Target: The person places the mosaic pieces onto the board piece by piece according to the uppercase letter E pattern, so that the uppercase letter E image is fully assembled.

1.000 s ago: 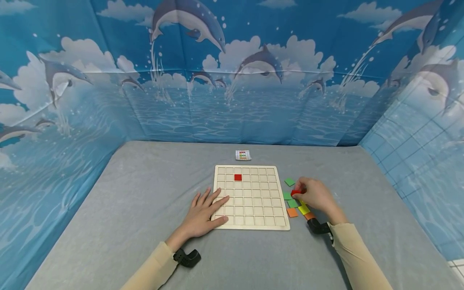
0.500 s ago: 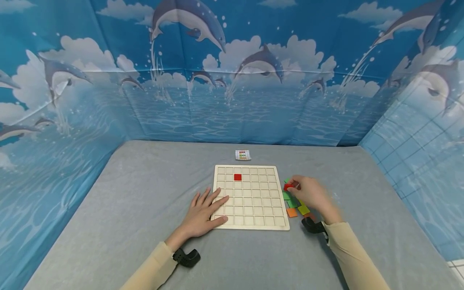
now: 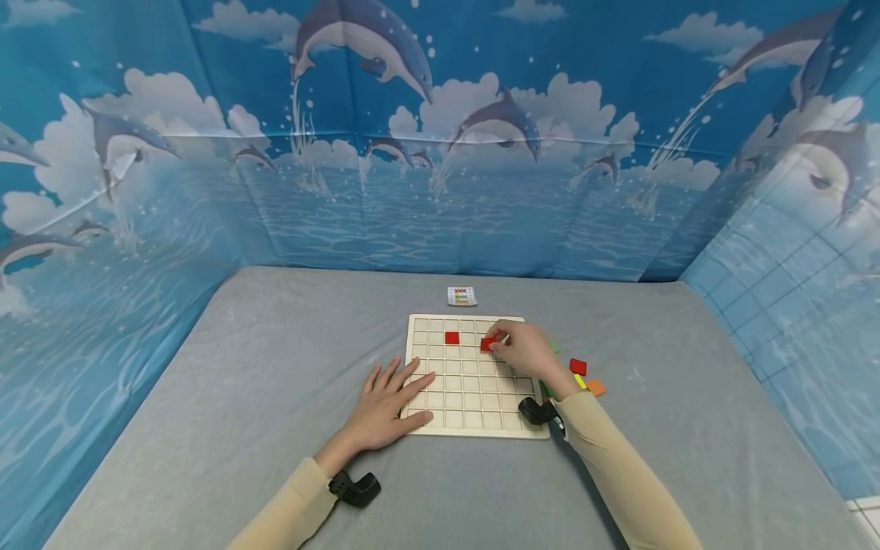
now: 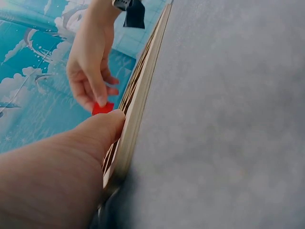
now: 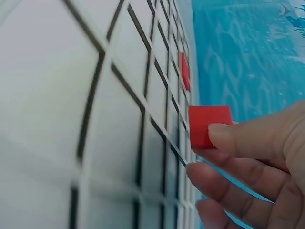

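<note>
A pale wooden grid board (image 3: 467,397) lies on the grey cloth. One red square tile (image 3: 451,338) sits in a cell of its second row from the back. My right hand (image 3: 528,351) is over the board's back right part, pinching another red square tile (image 5: 206,125) between thumb and fingers. In the right wrist view that tile is held just off the grid. My left hand (image 3: 382,405) rests with spread fingers on the board's left front edge; in the left wrist view its thumb (image 4: 107,128) lies along the rim.
Right of the board lie a red tile (image 3: 578,367), an orange tile (image 3: 596,387) and a yellow tile (image 3: 580,380). Green tiles (image 3: 548,389) are partly hidden by my right arm. A small patterned grid card (image 3: 461,296) lies behind the board. A dolphin-print curtain (image 3: 440,214) encloses the table.
My right hand has carried the red tile leftward from the loose tiles to above the board. A red tile on the cloth has come into view. My left hand stays put.
</note>
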Action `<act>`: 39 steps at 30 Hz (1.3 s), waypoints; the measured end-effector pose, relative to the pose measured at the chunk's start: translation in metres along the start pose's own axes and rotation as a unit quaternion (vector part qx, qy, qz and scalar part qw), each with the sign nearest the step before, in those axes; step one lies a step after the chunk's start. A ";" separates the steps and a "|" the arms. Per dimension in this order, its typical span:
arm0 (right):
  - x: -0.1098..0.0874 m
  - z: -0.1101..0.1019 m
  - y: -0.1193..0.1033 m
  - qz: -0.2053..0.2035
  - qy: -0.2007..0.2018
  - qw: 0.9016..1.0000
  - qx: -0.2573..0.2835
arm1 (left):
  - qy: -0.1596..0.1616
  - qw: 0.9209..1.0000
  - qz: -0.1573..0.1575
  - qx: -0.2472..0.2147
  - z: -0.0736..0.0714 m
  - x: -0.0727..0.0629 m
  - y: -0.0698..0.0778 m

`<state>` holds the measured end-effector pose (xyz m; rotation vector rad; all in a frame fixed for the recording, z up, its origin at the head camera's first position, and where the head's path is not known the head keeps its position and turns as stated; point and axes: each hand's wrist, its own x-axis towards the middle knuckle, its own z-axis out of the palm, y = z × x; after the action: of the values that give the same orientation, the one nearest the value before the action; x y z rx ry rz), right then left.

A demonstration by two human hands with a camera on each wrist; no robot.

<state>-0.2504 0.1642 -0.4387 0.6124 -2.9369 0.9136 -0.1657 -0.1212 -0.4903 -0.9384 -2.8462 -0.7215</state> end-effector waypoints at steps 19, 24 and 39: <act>0.027 0.025 -0.014 0.021 0.035 0.999 0.013 | 0.013 1.000 -0.003 0.005 0.003 0.002 -0.001; 0.030 0.025 -0.013 0.021 0.040 0.999 0.008 | 0.012 1.000 0.000 0.000 0.002 0.002 0.000; 0.030 0.023 -0.014 0.036 0.028 0.999 0.026 | 0.011 1.000 -0.001 0.006 0.002 0.002 0.000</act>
<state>-0.2706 0.1303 -0.4466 0.4791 -2.9117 0.9987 -0.1670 -0.1192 -0.4921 -0.9204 -2.8301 -0.7103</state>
